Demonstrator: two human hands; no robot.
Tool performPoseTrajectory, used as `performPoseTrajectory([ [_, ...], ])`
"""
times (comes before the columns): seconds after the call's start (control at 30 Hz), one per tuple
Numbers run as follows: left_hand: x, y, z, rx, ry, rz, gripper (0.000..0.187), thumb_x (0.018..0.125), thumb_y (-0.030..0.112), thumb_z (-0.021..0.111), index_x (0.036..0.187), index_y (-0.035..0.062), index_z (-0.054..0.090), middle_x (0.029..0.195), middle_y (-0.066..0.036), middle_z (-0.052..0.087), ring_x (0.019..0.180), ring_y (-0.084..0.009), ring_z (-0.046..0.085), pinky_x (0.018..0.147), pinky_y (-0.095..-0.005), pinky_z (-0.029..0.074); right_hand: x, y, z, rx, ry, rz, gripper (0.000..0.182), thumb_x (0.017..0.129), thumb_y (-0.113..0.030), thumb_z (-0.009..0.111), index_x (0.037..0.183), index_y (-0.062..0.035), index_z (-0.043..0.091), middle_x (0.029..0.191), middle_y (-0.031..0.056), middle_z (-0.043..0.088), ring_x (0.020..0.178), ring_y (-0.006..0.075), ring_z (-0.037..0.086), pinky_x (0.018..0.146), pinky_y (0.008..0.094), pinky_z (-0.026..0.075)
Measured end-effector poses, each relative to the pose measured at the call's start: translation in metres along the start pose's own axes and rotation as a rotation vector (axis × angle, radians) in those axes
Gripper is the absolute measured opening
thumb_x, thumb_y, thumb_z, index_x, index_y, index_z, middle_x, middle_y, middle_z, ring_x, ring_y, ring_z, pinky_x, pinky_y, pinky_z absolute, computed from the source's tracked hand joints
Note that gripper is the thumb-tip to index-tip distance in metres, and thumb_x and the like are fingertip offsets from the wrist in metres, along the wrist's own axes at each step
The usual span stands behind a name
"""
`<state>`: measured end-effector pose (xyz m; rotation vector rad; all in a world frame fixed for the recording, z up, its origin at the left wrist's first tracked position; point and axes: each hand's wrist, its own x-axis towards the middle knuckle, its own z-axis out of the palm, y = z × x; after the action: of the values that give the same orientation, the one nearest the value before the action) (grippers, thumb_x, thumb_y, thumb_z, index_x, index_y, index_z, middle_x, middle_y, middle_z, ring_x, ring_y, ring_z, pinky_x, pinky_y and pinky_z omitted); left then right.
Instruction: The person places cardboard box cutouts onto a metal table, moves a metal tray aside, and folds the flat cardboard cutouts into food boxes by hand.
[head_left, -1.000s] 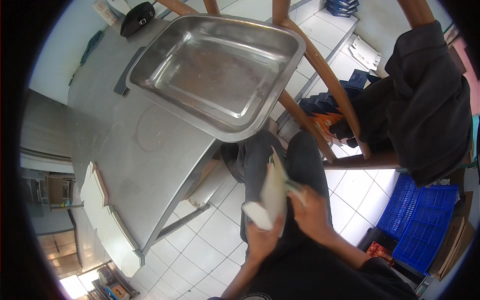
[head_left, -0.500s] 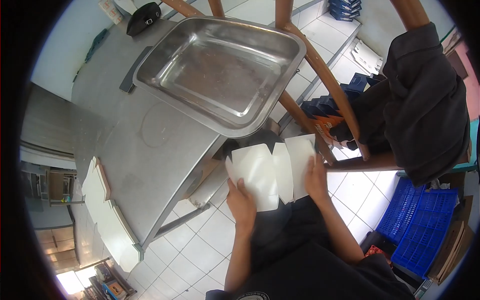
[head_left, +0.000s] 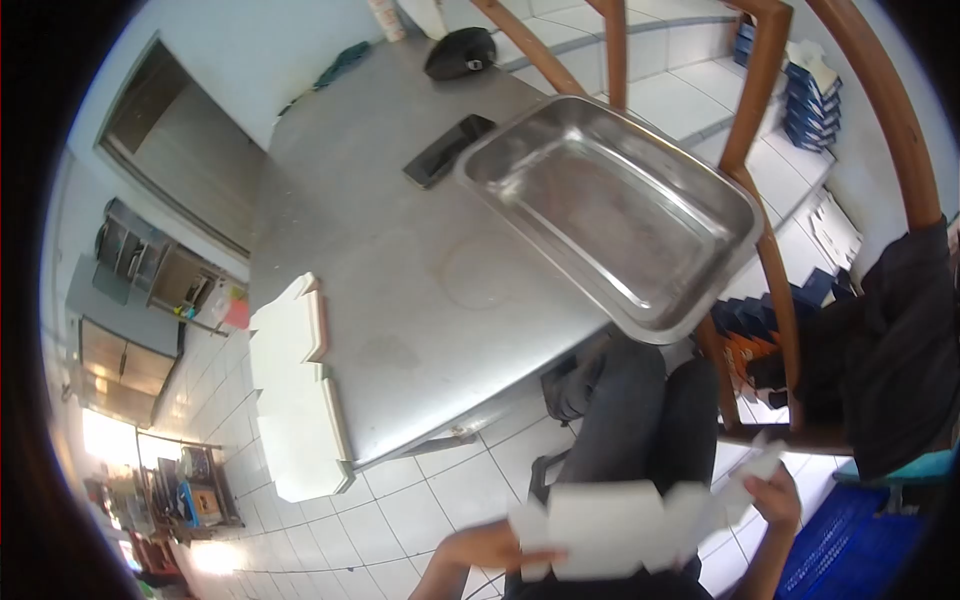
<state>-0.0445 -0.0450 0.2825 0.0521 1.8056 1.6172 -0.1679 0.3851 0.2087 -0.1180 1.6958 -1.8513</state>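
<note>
Below the steel table (head_left: pixel 400 300), at 6 o'clock, left hand (head_left: pixel 490 548) and right hand (head_left: pixel 772 495) pinch the ends of 1 flat white cardboard box blank (head_left: pixel 620 528); uneven pulling could crease or tear it.

White flat carton (head_left: pixel 615 528); grey steel table (head_left: pixel 400 260); shiny silver tray (head_left: pixel 610 210); white carton stack (head_left: pixel 295 400) at the table's left edge; blue crate (head_left: pixel 850 550).

No writing can be read: the white flat carton (head_left: pixel 615 525) is blank, and print on the dark blue boxes (head_left: pixel 808 95) is too small.
</note>
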Motion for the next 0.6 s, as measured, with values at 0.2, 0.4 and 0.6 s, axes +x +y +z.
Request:
performPoseTrajectory([
  [0.2,-0.013,0.05,-0.007,0.182,1.498,0.599,0.059,0.101,0.043,0.056,0.141,0.0001,0.049,0.136,-0.017,0.056,0.122,-0.025,0.057,0.1,-0.0382,0.048,0.054,-0.08,0.136,0.425,0.261,-0.196,0.04,0.094,-0.012,0.066,0.128,0.005,0.056,0.12,0.0136,0.066,0.104,0.0216,0.066,0.091,0.0338,0.053],
  [0.4,-0.014,0.057,-0.026,-0.439,1.779,1.032,0.052,0.104,0.033,0.044,0.145,0.0012,0.041,0.147,-0.018,0.045,0.135,-0.0329,0.046,0.114,-0.0452,0.036,0.11,-0.093,0.266,0.556,0.061,-0.116,0.035,0.102,-0.023,0.061,0.123,0.0038,0.057,0.109,0.0096,0.066,0.096,0.0122,0.063,0.078,0.0277,0.052],
  [0.6,-0.006,0.054,0.001,0.598,1.427,0.319,0.051,0.078,0.021,0.082,0.124,0.0076,0.062,0.14,-0.015,0.055,0.135,-0.035,0.046,0.113,-0.0524,0.031,0.135,-0.086,0.268,0.204,-0.14,-0.072,0.036,0.1,-0.02,0.063,0.124,0.0045,0.052,0.113,0.0132,0.062,0.089,0.0133,0.066,0.059,0.0278,0.058],
])
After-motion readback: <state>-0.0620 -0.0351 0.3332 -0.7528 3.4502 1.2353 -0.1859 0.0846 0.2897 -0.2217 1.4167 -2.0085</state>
